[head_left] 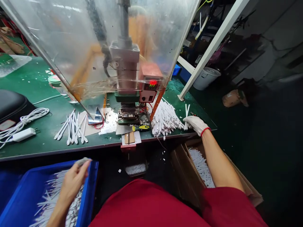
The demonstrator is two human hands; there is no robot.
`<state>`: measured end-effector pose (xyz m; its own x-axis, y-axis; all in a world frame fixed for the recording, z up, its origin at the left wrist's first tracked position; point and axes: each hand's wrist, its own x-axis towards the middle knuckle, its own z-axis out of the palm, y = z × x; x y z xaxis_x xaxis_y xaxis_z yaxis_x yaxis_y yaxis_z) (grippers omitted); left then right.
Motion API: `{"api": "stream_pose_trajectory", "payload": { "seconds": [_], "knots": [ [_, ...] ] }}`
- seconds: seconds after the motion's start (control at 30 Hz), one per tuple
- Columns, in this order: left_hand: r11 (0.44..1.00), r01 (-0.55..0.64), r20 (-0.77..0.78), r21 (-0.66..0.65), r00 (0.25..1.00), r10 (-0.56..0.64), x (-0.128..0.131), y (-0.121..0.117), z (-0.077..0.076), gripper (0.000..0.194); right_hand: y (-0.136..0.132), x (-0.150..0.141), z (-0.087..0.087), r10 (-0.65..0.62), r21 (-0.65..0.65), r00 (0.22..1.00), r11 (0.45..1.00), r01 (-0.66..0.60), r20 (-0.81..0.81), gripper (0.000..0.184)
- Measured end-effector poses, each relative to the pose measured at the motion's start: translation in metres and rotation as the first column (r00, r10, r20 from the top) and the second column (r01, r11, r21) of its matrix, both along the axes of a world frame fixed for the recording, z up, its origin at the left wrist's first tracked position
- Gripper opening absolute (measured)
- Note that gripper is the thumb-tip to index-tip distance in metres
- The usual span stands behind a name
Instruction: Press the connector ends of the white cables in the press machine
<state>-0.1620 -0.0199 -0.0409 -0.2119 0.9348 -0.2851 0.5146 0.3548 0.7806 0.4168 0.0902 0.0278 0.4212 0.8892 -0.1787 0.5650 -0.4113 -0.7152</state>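
Note:
My right hand (pixel 197 123), in a white glove with a red cuff, is at the right front of the bench. Its fingers are closed on a couple of short white cables (pixel 187 111) that stick up from the grip. A large pile of white cables (pixel 165 118) lies just left of it. My left hand (pixel 74 179) is over the blue bin (pixel 94 176) of white cables. Its thumb and fingers are pressed together, slightly blurred, with something greyish at the tips that I cannot make out.
A press (pixel 127 94) with a red control box (pixel 150 82) stands behind a clear shield (pixel 94 37). A smaller cable group (pixel 73 127), a phone (pixel 95 116), a screwdriver (pixel 141 128) and a charger (pixel 23 135) lie on the bench. A cardboard box (pixel 187 173) holds white cables.

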Motion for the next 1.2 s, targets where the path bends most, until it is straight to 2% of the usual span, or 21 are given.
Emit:
{"api": "stream_pose_trajectory", "payload": {
  "seconds": [0.03,0.1,0.17,0.2,0.27,0.4,0.57,0.63,0.83,1.0,1.2],
  "knots": [
    [0.997,0.068,0.116,-0.029,0.991,-0.064,0.02,-0.005,0.001,0.061,-0.01,-0.009,0.004,0.015,0.033,0.99,0.999,-0.01,-0.142,0.019],
    [0.962,0.258,0.307,-0.084,0.926,-0.222,0.063,-0.011,0.009,0.059,-0.027,-0.039,0.014,0.082,0.118,0.919,0.992,-0.039,-0.386,0.025],
    [0.873,0.481,0.454,-0.084,0.798,-0.396,0.104,-0.01,0.021,0.056,-0.041,-0.077,0.024,0.153,0.166,0.848,0.983,-0.078,-0.507,0.031],
    [0.829,0.556,0.503,-0.053,0.732,-0.459,0.123,-0.007,0.028,0.053,-0.047,-0.098,0.027,0.185,0.175,0.816,0.979,-0.104,-0.547,0.033],
    [0.784,0.62,0.531,0.032,0.654,-0.538,0.155,0.001,0.042,0.05,-0.057,-0.137,0.031,0.246,0.191,0.77,0.968,-0.163,-0.589,0.033],
    [0.793,0.593,0.496,0.143,0.65,-0.576,0.191,0.017,0.056,0.043,-0.068,-0.194,0.026,0.312,0.193,0.749,0.95,-0.244,-0.585,0.034],
    [0.827,0.558,0.703,0.069,0.561,-0.437,0.19,0.021,0.054,0.048,-0.073,-0.227,0.019,0.404,0.231,0.754,0.915,-0.332,-0.517,0.034],
    [0.847,0.53,0.74,0.04,0.554,-0.381,0.185,0.018,0.052,0.05,-0.073,-0.234,0.018,0.424,0.252,0.742,0.906,-0.341,-0.519,0.033],
    [0.913,0.408,0.779,-0.001,0.573,-0.255,0.176,0.014,0.043,0.052,-0.071,-0.243,0.009,0.417,0.237,0.716,0.909,-0.344,-0.56,0.035],
    [0.91,0.415,0.803,-0.026,0.551,-0.228,0.173,0.013,0.037,0.052,-0.069,-0.245,0.002,0.411,0.203,0.698,0.909,-0.365,-0.586,0.037],
    [0.915,0.399,0.803,-0.058,0.563,-0.194,0.173,0.01,0.041,0.05,-0.07,-0.249,0.002,0.407,0.197,0.694,0.91,-0.365,-0.594,0.04]
  ]
}}
